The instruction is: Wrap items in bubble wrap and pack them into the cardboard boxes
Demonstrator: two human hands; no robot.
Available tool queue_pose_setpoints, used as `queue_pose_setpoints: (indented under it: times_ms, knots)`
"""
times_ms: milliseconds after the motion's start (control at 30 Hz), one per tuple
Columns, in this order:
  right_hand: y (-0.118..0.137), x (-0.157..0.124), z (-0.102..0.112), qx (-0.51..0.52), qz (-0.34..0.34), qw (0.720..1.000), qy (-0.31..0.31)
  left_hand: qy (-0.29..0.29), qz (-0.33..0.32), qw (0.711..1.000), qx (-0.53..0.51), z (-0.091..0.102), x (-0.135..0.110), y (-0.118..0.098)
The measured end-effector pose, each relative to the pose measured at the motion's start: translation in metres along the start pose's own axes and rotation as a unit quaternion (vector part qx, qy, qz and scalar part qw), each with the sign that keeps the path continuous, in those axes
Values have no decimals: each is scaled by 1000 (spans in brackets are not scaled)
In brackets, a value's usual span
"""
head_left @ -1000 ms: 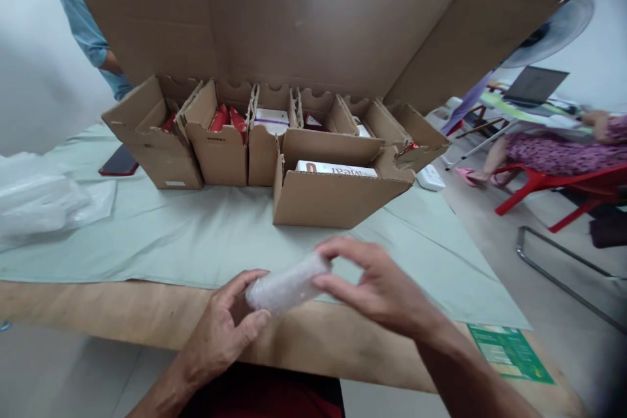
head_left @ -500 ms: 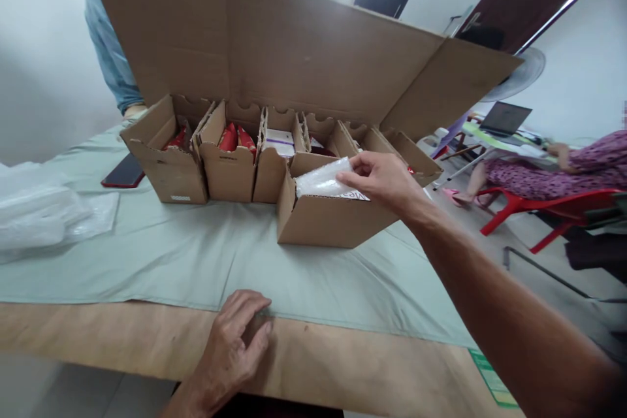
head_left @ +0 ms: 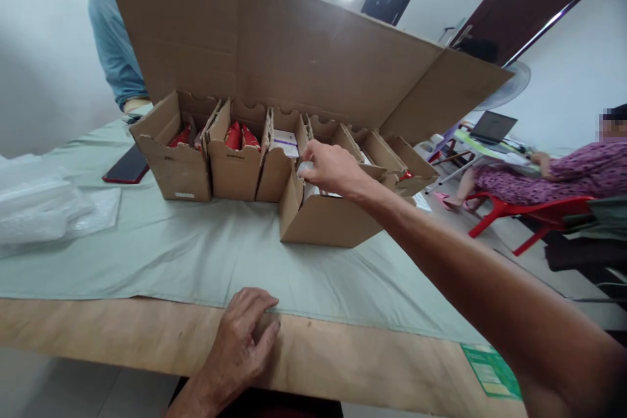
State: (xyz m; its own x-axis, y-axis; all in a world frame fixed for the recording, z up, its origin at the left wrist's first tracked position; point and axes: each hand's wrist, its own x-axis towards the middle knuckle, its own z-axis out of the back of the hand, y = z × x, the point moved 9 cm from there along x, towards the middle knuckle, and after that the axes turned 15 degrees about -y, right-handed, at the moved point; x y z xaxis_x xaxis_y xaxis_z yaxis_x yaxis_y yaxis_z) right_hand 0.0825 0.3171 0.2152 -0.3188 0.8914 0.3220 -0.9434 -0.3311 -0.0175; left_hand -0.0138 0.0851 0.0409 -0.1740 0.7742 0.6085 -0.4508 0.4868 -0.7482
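Right hand (head_left: 330,166) pinches translucent plastic-wrapped bundle (head_left: 305,168) at left end of open brown cardboard box (head_left: 323,222). Top grip, presumably because walls block side access. Left hand (head_left: 245,336) empty, loosely curled, at wooden counter's (head_left: 367,356) near edge, probably for support.

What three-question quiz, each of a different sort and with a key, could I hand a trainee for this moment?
1. Which hand is at the clear-wrapped item by the top of the front box?
2. True or false: the left hand is inside the front box.
3. Fill in: the second box from the left holds ____ packets.

Key:
1. The right hand.
2. False; it is at the near edge of the table.
3. Red.
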Motion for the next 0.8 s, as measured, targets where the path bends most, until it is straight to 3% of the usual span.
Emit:
queue_pose_setpoints:
  times_ms: [133,200,367,533,667,800]
  knots:
    - [-15,-4,-9,206,-107,972,42,12,3,1000,-1,-4,-4,3]
    - [-19,-5,-12,234,-127,963,48,15,0,1000,0,-6,-6,4]
    - [-12,-4,-25,65,-39,991,112,19,-5,1000,4,-7,-7,4]
    - [1,-1,-19,-37,46,993,107,14,-9,1000,7,-7,-4,4]
    - [8,-7,-18,5,60,988,143,15,-10,1000,3,-7,-2,3]
    - [-6,-3,-12,101,-18,991,81,12,-14,1000,3,-7,-1,3]
